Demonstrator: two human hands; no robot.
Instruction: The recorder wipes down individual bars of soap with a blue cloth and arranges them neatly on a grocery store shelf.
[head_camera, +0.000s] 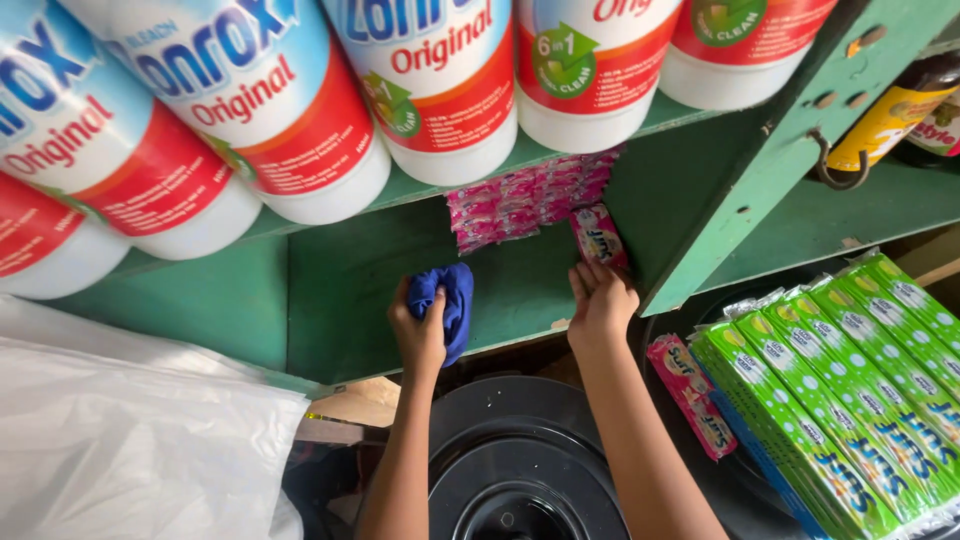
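Observation:
My left hand (418, 325) grips a bunched blue cloth (449, 301) and presses it on the green wooden shelf board (345, 290). My right hand (600, 299) holds a small pink sachet (598, 236) upright at the right end of that shelf, next to the green upright post (740, 170). Behind the sachet, a stack of similar pink sachets (525, 200) lies against the back of the shelf.
White bottles with red and blue labels (300, 110) stand in a row on the shelf above. Green packs (840, 390) and a pink pack (690, 395) lie at lower right. A black round lid (520, 460) sits below my arms. White plastic sheeting (130, 440) fills lower left.

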